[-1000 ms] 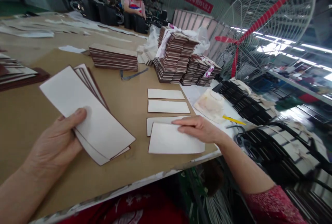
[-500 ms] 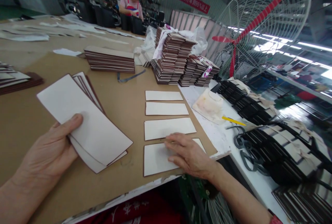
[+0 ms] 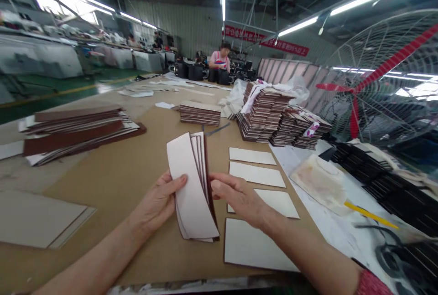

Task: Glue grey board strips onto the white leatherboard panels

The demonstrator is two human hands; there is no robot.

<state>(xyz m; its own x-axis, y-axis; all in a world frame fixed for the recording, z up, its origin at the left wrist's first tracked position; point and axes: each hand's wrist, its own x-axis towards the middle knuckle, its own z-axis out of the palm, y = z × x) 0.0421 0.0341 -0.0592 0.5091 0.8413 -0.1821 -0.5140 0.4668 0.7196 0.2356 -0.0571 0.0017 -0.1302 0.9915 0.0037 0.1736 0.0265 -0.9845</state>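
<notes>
My left hand (image 3: pixel 162 199) grips a fanned bundle of rectangular panels (image 3: pixel 191 185), white on the face and dark brown at the edges, its thumb across the front one. The bundle is tilted up over the table. At the bundle's right edge is my right hand (image 3: pixel 241 197), thumb and forefinger closed together against the rearmost panels; the exact fingertip hold is partly hidden. Beneath and beside the right arm, several white panels lie in a column: the nearest panel (image 3: pixel 255 245), one partly covered by the hand (image 3: pixel 278 203), and farther ones (image 3: pixel 256 174).
A brown-topped table (image 3: pixel 137 181) bears loose brown and white strips (image 3: pixel 82 133) at left and a grey-white sheet pile (image 3: pixel 37 217). Behind stand a small panel stack (image 3: pixel 200 113) and tall stacks (image 3: pixel 262 112). A fan (image 3: pixel 356 90) and black bundles (image 3: pixel 386 181) are at right. A co-worker (image 3: pixel 220 60) is far back.
The view has swung left and up. My right hand has left the nearest laid panel and come to the bundle's edge. My left hand has turned the bundle more upright.
</notes>
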